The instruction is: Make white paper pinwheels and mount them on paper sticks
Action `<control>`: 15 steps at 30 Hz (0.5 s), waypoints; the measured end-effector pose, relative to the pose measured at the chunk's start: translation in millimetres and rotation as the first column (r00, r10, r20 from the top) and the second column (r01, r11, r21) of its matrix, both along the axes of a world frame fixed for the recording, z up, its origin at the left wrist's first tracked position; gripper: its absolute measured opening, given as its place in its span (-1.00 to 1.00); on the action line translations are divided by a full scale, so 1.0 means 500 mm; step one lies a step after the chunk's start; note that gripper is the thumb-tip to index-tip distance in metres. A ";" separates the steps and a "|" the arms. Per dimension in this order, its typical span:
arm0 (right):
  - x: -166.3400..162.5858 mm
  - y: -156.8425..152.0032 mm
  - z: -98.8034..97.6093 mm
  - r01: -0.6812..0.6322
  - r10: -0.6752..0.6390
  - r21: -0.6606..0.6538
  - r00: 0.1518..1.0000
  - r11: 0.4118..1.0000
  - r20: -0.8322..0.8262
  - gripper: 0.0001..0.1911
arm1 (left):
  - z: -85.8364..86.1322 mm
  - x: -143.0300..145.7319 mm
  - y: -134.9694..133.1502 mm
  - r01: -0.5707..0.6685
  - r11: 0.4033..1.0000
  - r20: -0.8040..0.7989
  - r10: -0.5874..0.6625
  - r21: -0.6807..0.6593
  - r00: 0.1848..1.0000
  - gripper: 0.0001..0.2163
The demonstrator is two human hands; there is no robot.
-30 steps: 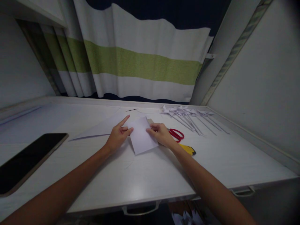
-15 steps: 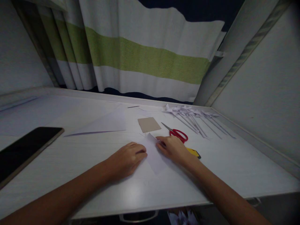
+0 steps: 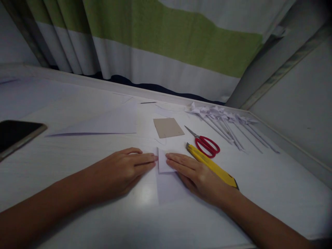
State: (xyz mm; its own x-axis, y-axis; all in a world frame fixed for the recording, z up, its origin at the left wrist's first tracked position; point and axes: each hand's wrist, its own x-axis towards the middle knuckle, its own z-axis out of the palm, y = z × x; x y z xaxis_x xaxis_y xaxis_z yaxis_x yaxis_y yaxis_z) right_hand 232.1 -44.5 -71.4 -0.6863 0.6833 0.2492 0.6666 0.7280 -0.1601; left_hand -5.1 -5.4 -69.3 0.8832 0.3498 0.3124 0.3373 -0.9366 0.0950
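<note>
A small white sheet of paper (image 3: 168, 190) lies on the table with its far part folded over toward me. The folded flap (image 3: 164, 165) lies flat on top. My right hand (image 3: 198, 174) rests its outstretched fingers on the flap, its thumb mostly hidden. My left hand (image 3: 129, 169) lies at the paper's left edge, fingers straight and fingertips touching it. Just right of my right hand is a yellow utility knife (image 3: 212, 166). Red-handled scissors (image 3: 206, 144) lie beyond it, blades pointing away to the left.
A square beige card (image 3: 168, 127) lies beyond the paper. Several white paper pinwheel-like pieces on sticks (image 3: 225, 121) are piled at the back right. A large folded white sheet (image 3: 103, 121) and a phone (image 3: 20, 133) are on the left. A thin black stick (image 3: 148, 102) lies near the curtain (image 3: 166, 65).
The raised far edge of the paper is now folded flat. My right hand has gone from pinching that edge to lying on the flap. The view has tilted down, showing more of the knife.
</note>
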 end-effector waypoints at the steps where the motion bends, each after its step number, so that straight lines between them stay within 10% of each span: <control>1: 0.003 -0.001 -0.003 -0.016 0.016 0.000 1.000 1.000 -0.010 -0.58 | -0.002 -0.002 0.002 -0.008 1.000 0.010 0.008 0.000 1.000 -0.65; 15: -0.004 -0.001 0.001 -0.142 0.140 -0.070 0.990 0.987 -0.034 -0.59 | -0.006 -0.011 0.017 -0.105 0.988 -0.001 0.105 -0.110 0.994 -0.70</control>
State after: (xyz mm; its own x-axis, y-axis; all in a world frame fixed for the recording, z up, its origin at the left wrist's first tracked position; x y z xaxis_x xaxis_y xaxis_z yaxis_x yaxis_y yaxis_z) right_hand 229.9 -44.9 -71.1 -0.7704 0.5969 0.2240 0.5523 0.8004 -0.2332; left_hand -10.7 3.2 -72.2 0.8385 0.4726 0.2712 0.4324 -0.8800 0.1968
